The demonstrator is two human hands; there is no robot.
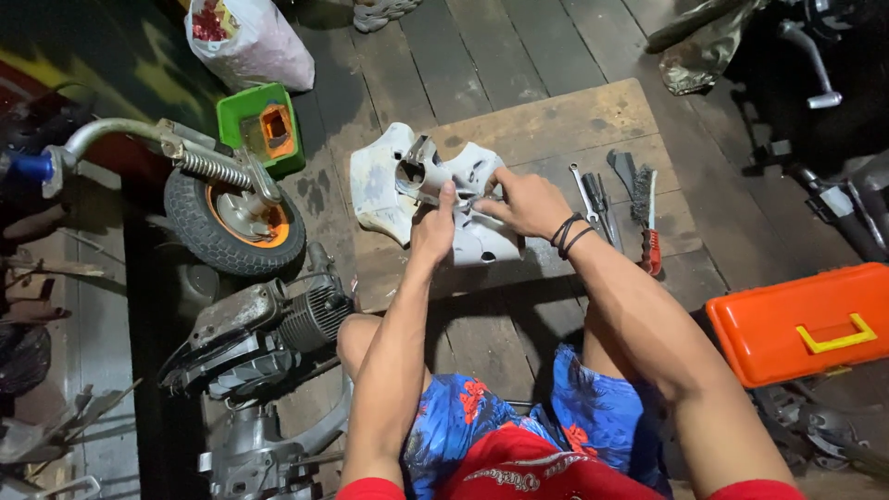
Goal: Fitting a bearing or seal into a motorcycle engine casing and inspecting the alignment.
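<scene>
My left hand (pixel 433 227) grips a white plastic scooter cover (pixel 463 176) from below, thumb pressed up on its middle. On the cover's right side my right hand (pixel 526 202) pinches something small; I cannot tell what it is. The cover rests on a wooden board (pixel 565 125) laid on the plank floor. A second white panel (pixel 375 190) lies just left of it. Black bands circle my right wrist.
A wrench (pixel 583 190), a dark tool and a wire brush with red handle (pixel 646 218) lie right of my hands. An orange toolbox (pixel 801 319) sits at right. A small wheel (pixel 231 218), an engine (pixel 269 329), a green tub (pixel 261 125) and a plastic bag (pixel 248 42) are at left.
</scene>
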